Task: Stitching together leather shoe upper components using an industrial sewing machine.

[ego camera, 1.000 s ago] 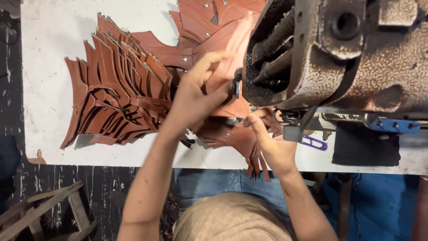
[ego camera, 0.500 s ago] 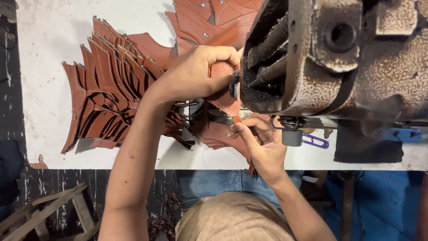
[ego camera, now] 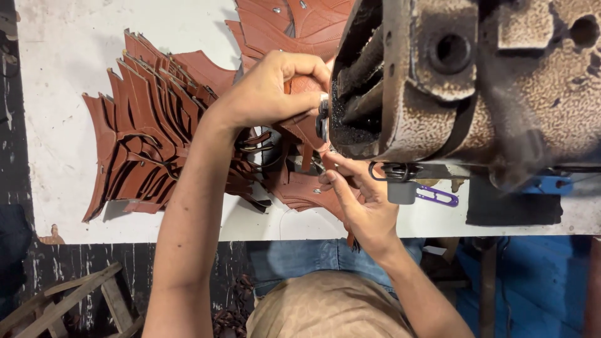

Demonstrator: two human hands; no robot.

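Nearest the camera, the person's tan-clad torso and blue jeans sat at the near edge of a white, scuffed worktable, with a wooden frame on the dark floor off to the left side of the view. The right hand reached up from there, its fingers pinched together on the near edge of a brown leather piece that lay on the table just under the head of a heavy, rust-speckled sewing machine. Beside that hand, a small grey block hung from the machine's underside, and purple-handled snips lay on the table just past it, next to a dark pad. Further out, the left hand came in over the table with its fingers curled closed around the far part of the same leather piece, thumb and fingertips pressed right against the machine's front end near a small metal part; how much leather was inside that grip could not be made out. To the left of that hand, a fanned stack of brown leather cut pieces with dark edging spread across the table, the pieces overlapping one another. Farthest away, more brown leather pieces lay at the top edge of the view, partly tucked behind the machine.
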